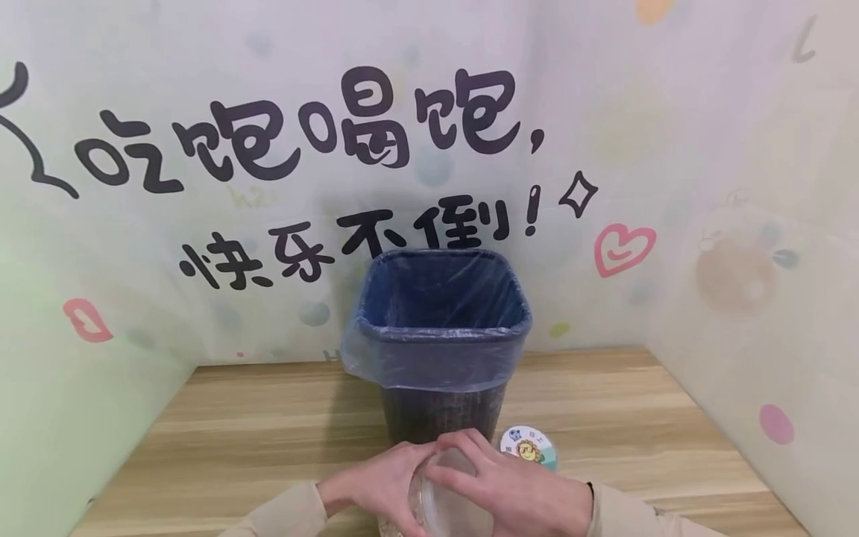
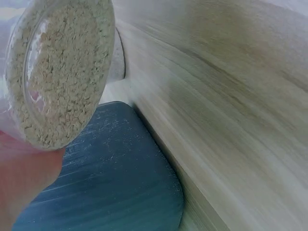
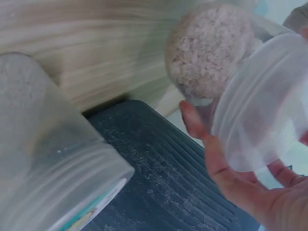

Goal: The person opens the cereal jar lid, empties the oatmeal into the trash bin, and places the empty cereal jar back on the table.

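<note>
A clear plastic jar (image 2: 67,72), filled with pale flakes that look like oats, is held up off the table in both hands. My left hand (image 1: 382,481) grips the jar's side, thumb and fingers curved round it. The fingers of my right hand (image 1: 513,488) are spread around the translucent screw lid (image 3: 269,101), which sits on the jar's mouth. In the right wrist view the jar is tilted, with the flakes away from the lid. Close to my right hand stands a second jar (image 3: 43,125), with a round sunflower sticker (image 1: 528,446) on its lid.
Behind the hands a dark blue bin (image 1: 443,414), lined with a clear bag (image 1: 443,365) folded over its rim, stands on the wood-grain table (image 1: 624,440). Printed walls (image 1: 738,186) enclose the table at the back and both sides.
</note>
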Demonstrator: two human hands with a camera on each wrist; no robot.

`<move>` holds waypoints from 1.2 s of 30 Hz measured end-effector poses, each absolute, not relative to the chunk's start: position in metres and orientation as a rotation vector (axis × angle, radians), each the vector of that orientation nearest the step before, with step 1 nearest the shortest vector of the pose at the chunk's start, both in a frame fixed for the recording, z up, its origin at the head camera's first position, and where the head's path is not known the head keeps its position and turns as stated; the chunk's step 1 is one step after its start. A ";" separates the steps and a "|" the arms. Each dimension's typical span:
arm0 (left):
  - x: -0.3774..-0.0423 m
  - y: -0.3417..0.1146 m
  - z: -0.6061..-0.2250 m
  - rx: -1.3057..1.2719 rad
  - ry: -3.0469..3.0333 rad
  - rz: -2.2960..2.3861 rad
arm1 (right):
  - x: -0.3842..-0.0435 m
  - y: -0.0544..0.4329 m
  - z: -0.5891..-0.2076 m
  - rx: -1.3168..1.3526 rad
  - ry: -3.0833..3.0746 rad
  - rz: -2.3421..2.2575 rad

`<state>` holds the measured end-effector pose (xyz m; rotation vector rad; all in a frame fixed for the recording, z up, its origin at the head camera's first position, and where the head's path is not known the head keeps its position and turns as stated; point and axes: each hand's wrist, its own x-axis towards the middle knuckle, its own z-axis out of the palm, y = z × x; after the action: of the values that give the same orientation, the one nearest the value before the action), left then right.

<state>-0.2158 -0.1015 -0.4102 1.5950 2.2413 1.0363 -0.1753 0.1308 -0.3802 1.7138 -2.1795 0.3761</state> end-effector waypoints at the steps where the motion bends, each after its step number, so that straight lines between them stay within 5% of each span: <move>1: -0.216 -0.102 -0.410 1.601 2.232 1.032 | -0.175 0.131 -0.379 1.737 -2.159 0.346; 18: -0.218 -0.113 -0.401 1.537 2.233 1.048 | -0.184 0.136 -0.369 1.946 -2.167 0.365; 36: -0.201 -0.109 -0.398 1.375 2.721 0.836 | -0.182 0.132 -0.368 1.434 -2.757 1.297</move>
<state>-0.2011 -0.1092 -0.3980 1.3750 2.7208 0.8365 -0.1817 0.1325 -0.3679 1.4345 -2.7569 1.2970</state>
